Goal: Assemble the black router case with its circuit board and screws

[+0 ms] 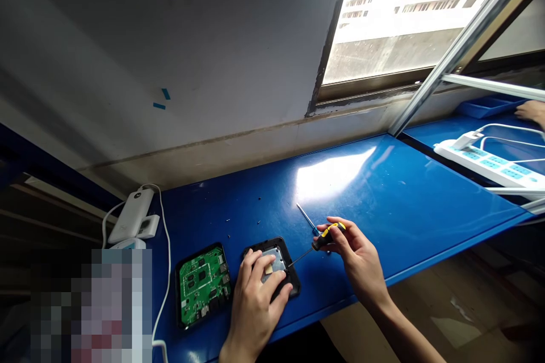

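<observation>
My left hand (255, 300) rests over a square black plastic casing (287, 252), its fingers spread across the top and its thumb by the right edge, holding it against the table. A grey metal plate (279, 262) with a small pale pad shows inside the casing. In my right hand (360, 264) is a black-and-yellow screwdriver (320, 241), tilted, its tip at the plate's right side. I cannot make out whether a screw sits under the tip. Left of my left hand lies a green circuit board (198, 283) in a black housing.
Behind my right hand lies a second screwdriver (305, 216) with a blue handle, partly hidden. Several small screws (229, 236) dot the blue table (383, 210). A white charger with cables (131, 215) stands left. Across a metal frame are a power strip (489, 164), blue tray (487, 106) and another person's hand (532, 112).
</observation>
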`<state>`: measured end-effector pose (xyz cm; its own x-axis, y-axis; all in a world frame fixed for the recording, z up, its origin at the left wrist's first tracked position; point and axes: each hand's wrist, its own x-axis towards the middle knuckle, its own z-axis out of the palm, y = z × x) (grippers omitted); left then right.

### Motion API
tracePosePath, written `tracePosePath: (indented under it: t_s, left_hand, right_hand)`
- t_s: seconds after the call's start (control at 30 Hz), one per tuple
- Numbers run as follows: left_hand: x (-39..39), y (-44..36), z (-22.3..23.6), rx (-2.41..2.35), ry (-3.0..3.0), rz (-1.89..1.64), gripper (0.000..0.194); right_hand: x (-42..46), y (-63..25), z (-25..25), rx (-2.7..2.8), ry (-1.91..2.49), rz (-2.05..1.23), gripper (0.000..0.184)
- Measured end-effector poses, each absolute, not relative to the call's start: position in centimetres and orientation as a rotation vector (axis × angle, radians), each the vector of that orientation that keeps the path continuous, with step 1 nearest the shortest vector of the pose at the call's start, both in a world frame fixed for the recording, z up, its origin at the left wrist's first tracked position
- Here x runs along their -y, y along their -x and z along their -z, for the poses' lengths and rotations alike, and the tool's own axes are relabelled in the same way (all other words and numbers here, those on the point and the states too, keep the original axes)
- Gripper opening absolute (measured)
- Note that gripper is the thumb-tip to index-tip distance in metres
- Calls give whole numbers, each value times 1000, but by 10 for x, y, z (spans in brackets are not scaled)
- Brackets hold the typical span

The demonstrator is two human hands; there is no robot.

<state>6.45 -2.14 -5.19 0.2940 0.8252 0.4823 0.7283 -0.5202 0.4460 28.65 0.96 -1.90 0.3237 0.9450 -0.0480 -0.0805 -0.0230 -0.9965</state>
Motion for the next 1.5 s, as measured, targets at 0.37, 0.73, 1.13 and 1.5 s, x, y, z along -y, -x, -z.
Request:
tracePosePath:
  t_s: [0.37,0.73,1.13,1.5]
  left_hand:
    - [19,-65,53,-1478,-2391,-971,10]
    - [20,-66,53,-1490,-2393,-953,11]
    - [20,-62,56,-1463,-2442,-950,11]
    - [20,-63,53,-1481,-2391,-970,11]
  right_hand:
    - [-8,-290,15,898,1333,-989,44]
    - [-9,-288,15,915,1297,-1019,43]
    - [-8,-266,-15,1480,1196,-899,28]
    - [-5,-273,-7,1379,1210,-824,23]
